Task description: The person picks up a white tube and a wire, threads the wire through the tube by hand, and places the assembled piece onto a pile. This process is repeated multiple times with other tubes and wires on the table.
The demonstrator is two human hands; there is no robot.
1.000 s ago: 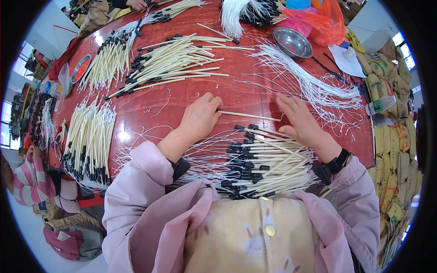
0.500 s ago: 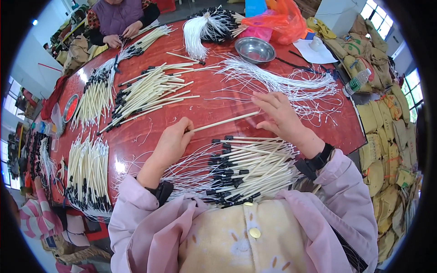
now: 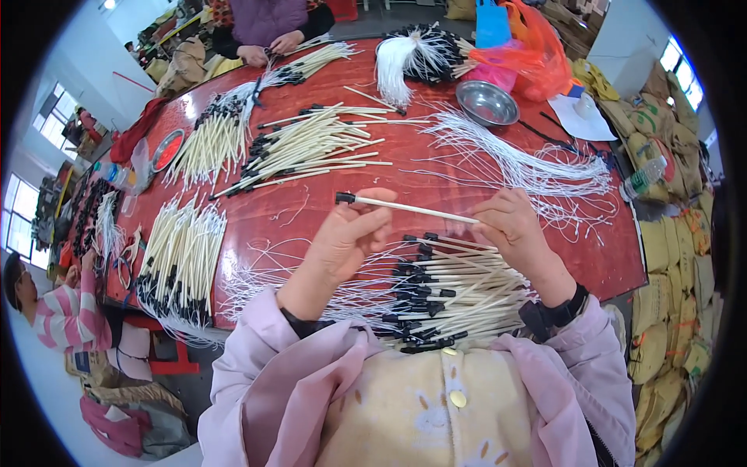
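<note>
A pale thin stick with a black cap [image 3: 420, 209] spans the space between my hands, above the red tabletop. My left hand [image 3: 346, 237] is closed around it near the capped end, which juts out to the left past my fingers. At the plain end, my right hand [image 3: 510, 233] pinches the stick between thumb and fingers. Just below my hands lies a pile of similar black-capped sticks [image 3: 467, 292], caps to the left, with white strings [image 3: 303, 284] trailing from them.
More stick bundles [image 3: 319, 144] lie across the red table [image 3: 311, 206]. Loose white cords [image 3: 529, 159], a metal bowl [image 3: 487, 103] and an orange plastic bag [image 3: 529, 62] are farther off. A plastic bottle [image 3: 644, 177] stands at the right edge. Another person [image 3: 268, 39] works opposite.
My right hand has gone from spread fingers to pinching the plain end. The stick's black cap now shows beyond my left hand. The whole view has shifted, with the table moved rightward.
</note>
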